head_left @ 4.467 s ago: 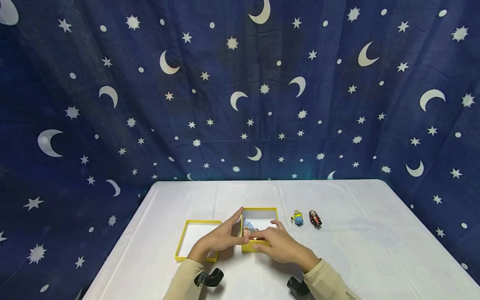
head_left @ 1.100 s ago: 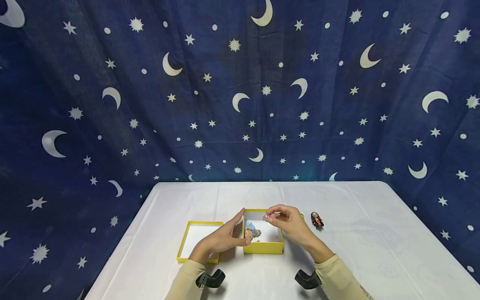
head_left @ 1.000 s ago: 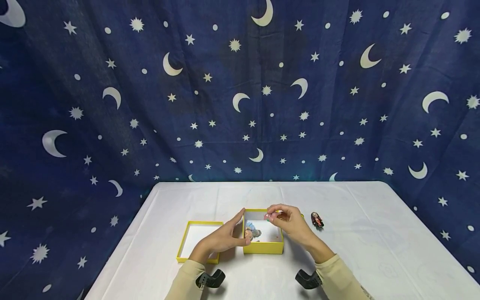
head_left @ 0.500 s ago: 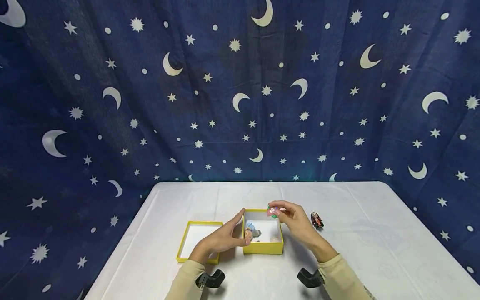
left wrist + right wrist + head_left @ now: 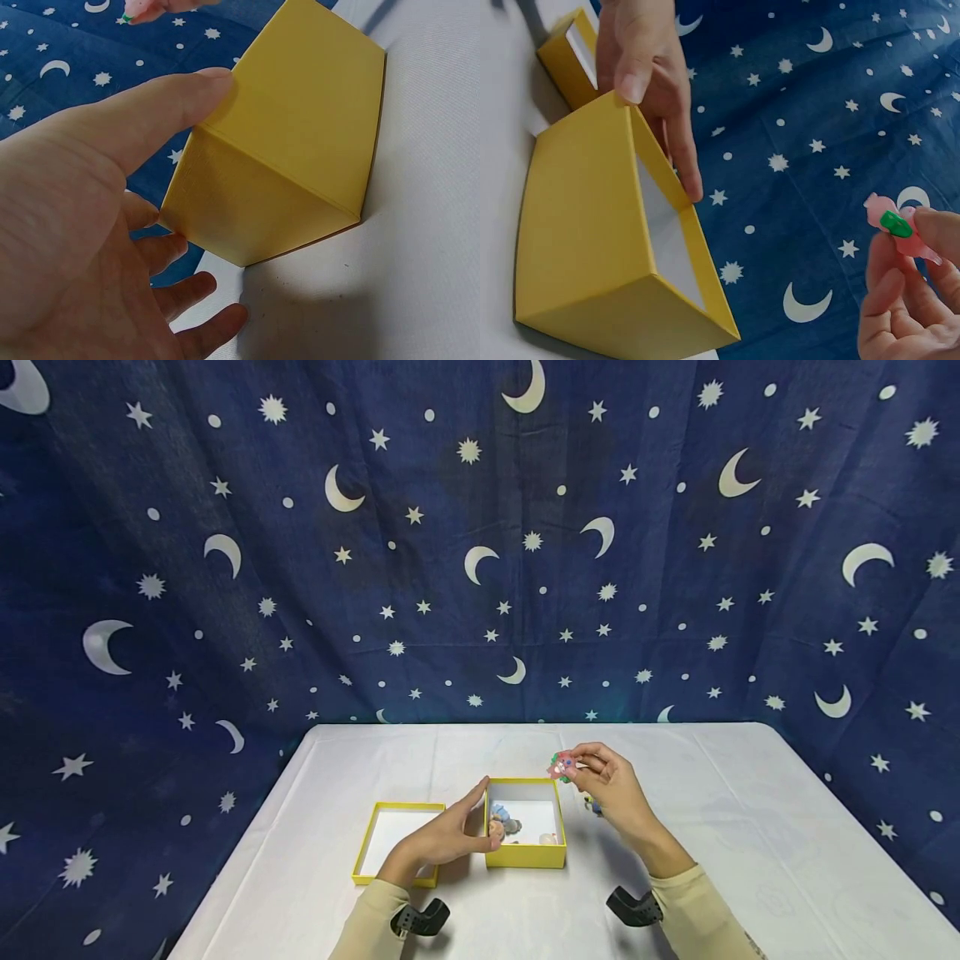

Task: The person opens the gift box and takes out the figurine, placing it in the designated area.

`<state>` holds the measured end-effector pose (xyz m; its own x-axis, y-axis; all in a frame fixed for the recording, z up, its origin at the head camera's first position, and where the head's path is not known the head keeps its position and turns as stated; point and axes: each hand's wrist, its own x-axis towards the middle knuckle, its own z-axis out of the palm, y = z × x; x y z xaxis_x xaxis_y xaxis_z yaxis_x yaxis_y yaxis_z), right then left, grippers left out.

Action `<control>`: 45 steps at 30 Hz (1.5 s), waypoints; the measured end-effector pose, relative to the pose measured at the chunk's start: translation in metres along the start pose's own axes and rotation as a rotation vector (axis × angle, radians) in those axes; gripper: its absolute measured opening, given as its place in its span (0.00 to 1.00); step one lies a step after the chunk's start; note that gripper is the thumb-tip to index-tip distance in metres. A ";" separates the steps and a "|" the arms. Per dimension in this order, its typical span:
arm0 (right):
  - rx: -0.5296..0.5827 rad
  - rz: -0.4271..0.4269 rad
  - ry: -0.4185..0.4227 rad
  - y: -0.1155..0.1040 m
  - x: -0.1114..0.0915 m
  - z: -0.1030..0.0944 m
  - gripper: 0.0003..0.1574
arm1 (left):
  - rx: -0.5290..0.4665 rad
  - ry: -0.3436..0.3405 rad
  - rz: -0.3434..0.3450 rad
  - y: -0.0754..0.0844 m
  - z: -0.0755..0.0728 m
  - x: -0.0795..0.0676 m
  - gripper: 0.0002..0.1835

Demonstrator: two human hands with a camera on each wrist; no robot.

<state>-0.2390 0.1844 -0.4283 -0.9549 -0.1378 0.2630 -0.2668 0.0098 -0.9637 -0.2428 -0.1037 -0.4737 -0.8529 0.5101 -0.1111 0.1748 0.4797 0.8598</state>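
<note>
My right hand [image 5: 617,789] pinches a small pink toy figure [image 5: 561,765] with green and blue bits between thumb and fingertips, held above the back right corner of a yellow box [image 5: 525,857]. The right wrist view shows the pink figure [image 5: 909,231] side-on with its green piece. Along the box's left side lies my left hand [image 5: 442,839], thumb at the front rim corner and index fingertip at the back corner, the other fingers spread. Inside the white-lined box sit a blue-and-peach toy figure [image 5: 498,815] and a pale one [image 5: 548,839] at the front right.
A shallow yellow lid [image 5: 362,847], white inside, lies left of the box, partly behind my left hand. Just right of the box, a yellow-and-blue toy figure [image 5: 593,805] shows partly behind my right hand. White cloth covers the table [image 5: 750,843]; a dark blue curtain hangs behind.
My right hand has come out of the box with the pink figure and moved back and right. It now covers the dark-haired figure on the table. My left hand stays by the box.
</note>
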 end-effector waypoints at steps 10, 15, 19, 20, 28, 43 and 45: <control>-0.016 -0.069 0.119 -0.008 -0.001 -0.018 0.25 | -0.008 -0.010 -0.018 -0.001 0.000 0.000 0.56; -0.010 -0.091 0.177 -0.014 -0.001 -0.031 0.22 | -0.011 -0.011 -0.026 -0.001 0.000 0.000 0.55; 0.015 -0.071 0.220 -0.018 -0.002 -0.039 0.17 | -0.010 -0.012 -0.024 -0.002 0.000 0.000 0.56; 0.018 -0.063 0.230 -0.018 -0.003 -0.041 0.16 | -0.009 -0.012 -0.023 -0.002 0.000 0.000 0.56; 0.019 -0.076 0.278 -0.019 -0.002 -0.053 0.11 | -0.010 -0.009 -0.024 -0.001 0.000 0.000 0.56; 0.022 -0.108 0.313 -0.009 0.001 -0.066 0.11 | 0.004 -0.007 -0.023 -0.001 0.000 0.001 0.56; 0.018 -0.115 0.317 -0.007 0.001 -0.068 0.11 | 0.006 -0.007 -0.026 -0.001 0.000 0.000 0.56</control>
<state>-0.2472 0.2514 -0.4177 -0.9126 0.1776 0.3683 -0.3752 -0.0057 -0.9269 -0.2433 -0.1039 -0.4742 -0.8538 0.5023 -0.1370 0.1556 0.4972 0.8536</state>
